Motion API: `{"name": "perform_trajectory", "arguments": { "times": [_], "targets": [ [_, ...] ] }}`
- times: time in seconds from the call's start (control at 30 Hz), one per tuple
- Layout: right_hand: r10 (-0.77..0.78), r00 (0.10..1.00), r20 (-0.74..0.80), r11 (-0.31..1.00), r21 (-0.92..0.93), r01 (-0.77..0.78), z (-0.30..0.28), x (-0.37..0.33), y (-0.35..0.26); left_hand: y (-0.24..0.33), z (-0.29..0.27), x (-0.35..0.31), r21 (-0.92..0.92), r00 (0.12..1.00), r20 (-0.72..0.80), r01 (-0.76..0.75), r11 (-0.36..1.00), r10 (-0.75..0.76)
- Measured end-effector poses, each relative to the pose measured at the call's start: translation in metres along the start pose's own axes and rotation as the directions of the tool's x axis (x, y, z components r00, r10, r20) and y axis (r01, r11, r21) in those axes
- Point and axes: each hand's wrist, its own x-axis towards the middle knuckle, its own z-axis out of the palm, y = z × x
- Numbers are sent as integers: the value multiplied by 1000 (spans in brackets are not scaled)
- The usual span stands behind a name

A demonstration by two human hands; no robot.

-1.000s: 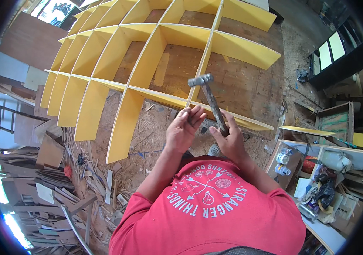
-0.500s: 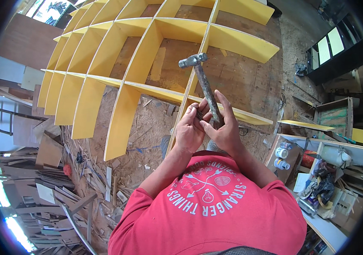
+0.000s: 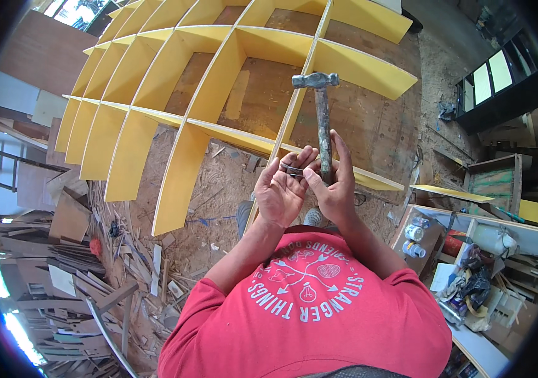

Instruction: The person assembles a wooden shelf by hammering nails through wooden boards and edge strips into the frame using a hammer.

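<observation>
Thin metal pieces: small, dark, nail-like slivers [image 3: 291, 169] lie across the left fingers; their number and lower ends are hard to make out.
Hammer: a steel ball-peen head on a worn, stained handle [image 3: 323, 120] stands nearly upright in the right hand, its head above the yellow wooden lattice [image 3: 177, 179]; the handle's lower end is hidden by the grip.
Left hand: palm up [image 3: 281, 194], fingers loosely curled and unclenched, cradling the slivers.
Right hand: just beside the left [image 3: 336, 194], fingers grasping the handle, index finger extended upward along it, thumb reaching toward the slivers; whether it touches them is unclear.
Divided box: an open, pale-walled wooden box [image 3: 537, 240] at right holds two white plastic bottles [image 3: 414, 241] in its left part and a crumpled black plastic bag [image 3: 475, 286] amid jumbled items, many indistinct.
Crate: a shallow wooden crate with a green-stained inside [image 3: 492, 183] sits beyond the box.
Cut off: the lattice's far edge passes out of view; the shoes are mostly covered by the red shirt [image 3: 307, 334].
</observation>
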Motion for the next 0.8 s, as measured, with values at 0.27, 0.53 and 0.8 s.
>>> {"name": "perform_trajectory", "arguments": {
  "times": [0.27, 0.53, 0.8],
  "targets": [
    [8, 995, -95, 989, 146, 6, 3, 10, 7, 1, -23, 1, 310, 991, -50, -99, 945, 120],
    [-4, 998, -65, 996, 87, 9, 7, 20, 17, 22, -24, 15, 785, 939, -38, -184, 591, 343],
    [64, 998, 16, 979, -195, -60, -22, 27, 7, 72, -69, 61, 969, 859, 26, -147, 198, 511]
  ]
}}
